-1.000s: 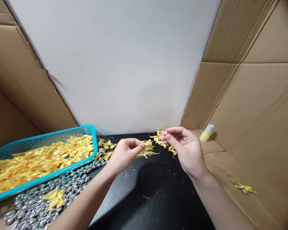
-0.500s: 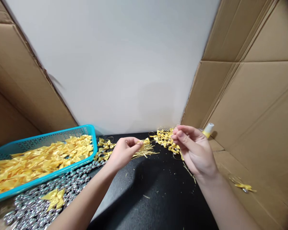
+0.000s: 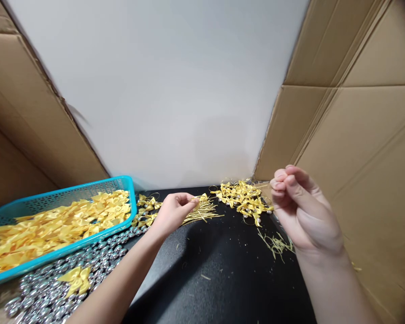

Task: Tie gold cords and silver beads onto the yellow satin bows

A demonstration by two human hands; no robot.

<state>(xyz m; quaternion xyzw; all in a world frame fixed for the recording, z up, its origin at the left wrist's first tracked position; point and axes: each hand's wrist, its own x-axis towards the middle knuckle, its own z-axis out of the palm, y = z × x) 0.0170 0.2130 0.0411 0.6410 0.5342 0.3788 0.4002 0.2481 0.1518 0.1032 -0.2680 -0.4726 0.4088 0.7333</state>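
Note:
My left hand hovers over the black mat, its fingers pinched on a small yellow ribbon bow. Just under it lies a bundle of thin gold wires. My right hand is raised at the right, thumb and fingertips pressed together; whatever they hold is too fine to make out. Behind and between the hands lies a heap of finished yellow bows with beads.
A turquoise basket of yellow bows stands at the left. Silver beads spread in front of it, one bow lying on them. Wire scraps lie on the mat. Cardboard walls enclose both sides.
My right hand has drawn away up and to the right, uncovering the heap of bows and hiding the small yellow bottle. My left hand has stayed put with its bow.

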